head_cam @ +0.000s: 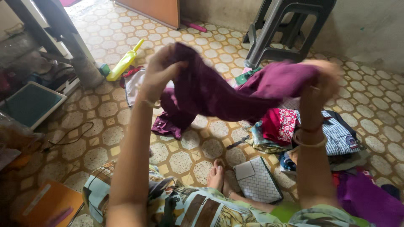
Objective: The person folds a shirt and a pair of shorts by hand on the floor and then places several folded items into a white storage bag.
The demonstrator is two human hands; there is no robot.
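I see my left hand (162, 67) and my right hand (322, 77) raised well apart, each clamped on one end of a purple garment (219, 94) that sags between them above the tiled floor (105, 113); its lower part trails down to touch the tiles below my left hand. The right hand is blurred, so I can't make out its fingers clearly. Below the right hand lies a heap of clothes: a red floral cloth (280, 124), a striped shirt (338, 134) and a second purple cloth (368, 197). A white patterned pouch (256, 180) lies just beside my bare foot (216, 174). Farther off, a yellow plastic toy (124, 63) lies on the floor, and a grey plastic stool (286, 29) stands near the wall.
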